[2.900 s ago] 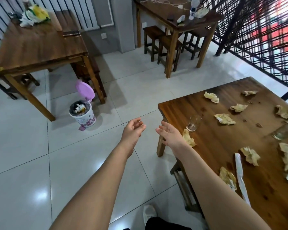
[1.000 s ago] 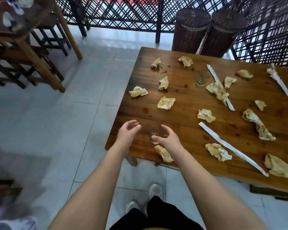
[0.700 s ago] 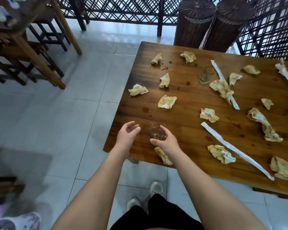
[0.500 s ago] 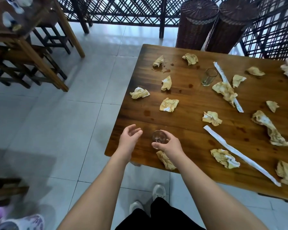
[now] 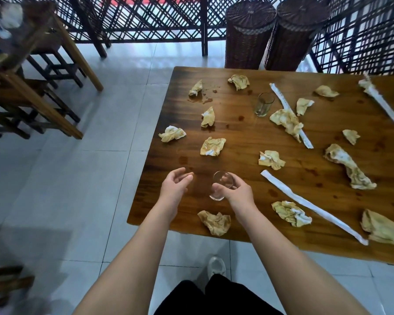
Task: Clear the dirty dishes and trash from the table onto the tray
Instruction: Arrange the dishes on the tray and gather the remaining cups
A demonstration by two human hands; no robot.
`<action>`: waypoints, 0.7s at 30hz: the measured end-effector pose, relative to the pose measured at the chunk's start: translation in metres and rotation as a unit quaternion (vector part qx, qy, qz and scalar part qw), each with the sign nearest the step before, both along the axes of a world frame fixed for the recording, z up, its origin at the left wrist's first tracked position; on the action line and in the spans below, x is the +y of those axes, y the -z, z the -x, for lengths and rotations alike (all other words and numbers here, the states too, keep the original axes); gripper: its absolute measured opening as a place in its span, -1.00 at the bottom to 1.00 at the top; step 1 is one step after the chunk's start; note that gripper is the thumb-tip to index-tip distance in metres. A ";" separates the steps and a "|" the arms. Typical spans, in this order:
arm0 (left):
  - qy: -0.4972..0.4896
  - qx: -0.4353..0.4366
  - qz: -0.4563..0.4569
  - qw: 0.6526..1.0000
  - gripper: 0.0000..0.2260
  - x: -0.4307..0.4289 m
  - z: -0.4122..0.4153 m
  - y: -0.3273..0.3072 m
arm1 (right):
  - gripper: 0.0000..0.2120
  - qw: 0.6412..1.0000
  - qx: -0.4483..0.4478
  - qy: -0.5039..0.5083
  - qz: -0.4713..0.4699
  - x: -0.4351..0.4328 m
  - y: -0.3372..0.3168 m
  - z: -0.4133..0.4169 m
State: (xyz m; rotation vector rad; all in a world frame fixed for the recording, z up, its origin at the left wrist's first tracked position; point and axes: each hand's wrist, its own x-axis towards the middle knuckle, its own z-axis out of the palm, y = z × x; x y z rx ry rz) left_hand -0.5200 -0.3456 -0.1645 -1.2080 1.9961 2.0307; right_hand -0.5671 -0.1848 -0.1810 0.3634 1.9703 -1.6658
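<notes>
Fingers and thumb of the right hand (image 5: 237, 194) wrap the small glass (image 5: 222, 186), near the seven o'clock corner of the table (image 5: 237, 137). At its nine o'clock the left hand (image 5: 174, 189) hangs loose, holding nothing. Pickup step, I judge; next it needs the tray (none in view). Both this and the tall glass (image 5: 263, 106), at one o'clock, look empty.

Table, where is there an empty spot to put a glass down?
Bare wood lies in the middle, between the upright glass, the flat napkin and the crumpled napkin. The right side by the long paper strip is crowded.
</notes>
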 end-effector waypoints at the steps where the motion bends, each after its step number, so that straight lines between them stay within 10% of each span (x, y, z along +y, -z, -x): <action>1: 0.004 0.000 0.000 1.000 -0.70 0.005 0.003 -0.001 | -0.43 1.000 -0.001 0.012 0.006 0.004 -0.001 0.004; 21: 0.144 0.030 0.004 0.989 -0.65 0.059 0.115 -0.018 | -0.51 0.990 0.037 0.132 0.040 0.075 -0.028 0.072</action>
